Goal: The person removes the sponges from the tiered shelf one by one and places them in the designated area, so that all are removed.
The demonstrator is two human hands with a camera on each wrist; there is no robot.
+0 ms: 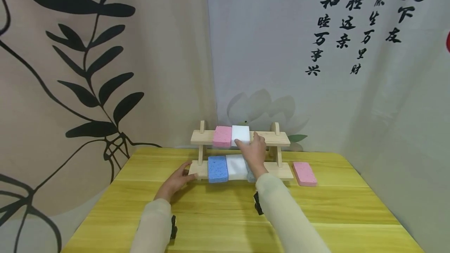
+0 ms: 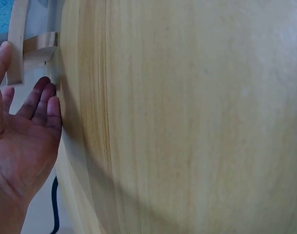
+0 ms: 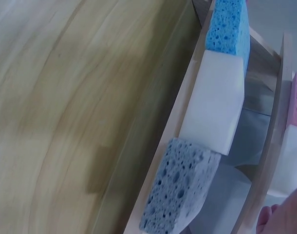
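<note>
In the head view my right hand is at the upper shelf, its thumb in front of a white sponge and its fingers past the sponge's right side. The right wrist view catches only part of this hand, beside the white block; firm contact cannot be made out. A pink sponge sits left of the white one. My left hand is at the left end of the wooden rack, thumb touching its lower board, other fingers extended in the left wrist view.
On the lower shelf stand a blue sponge, another white sponge and a grey sponge, the last partly hidden by my right arm in the head view. A loose pink sponge lies on the wooden table right of the rack.
</note>
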